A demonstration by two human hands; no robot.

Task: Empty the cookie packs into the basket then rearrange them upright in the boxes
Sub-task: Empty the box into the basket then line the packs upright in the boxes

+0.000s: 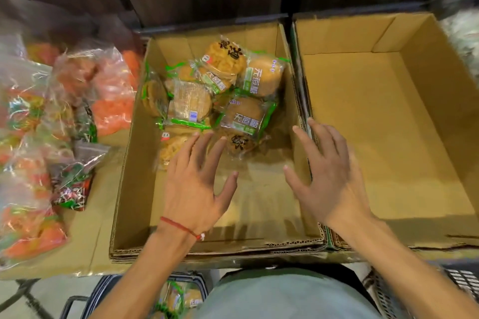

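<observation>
Both hands, left point(193, 184) and right point(328, 176), hover released over the box point(134, 163), positioned to upright the jumbled packs point(215, 93).

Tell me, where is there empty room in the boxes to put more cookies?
The brown cardboard box on the right shows only bare floor. In the middle cardboard box, the near half is free, between the open left hand and open right hand. Its far half is crowded with green-edged clear cookie packs.
</observation>
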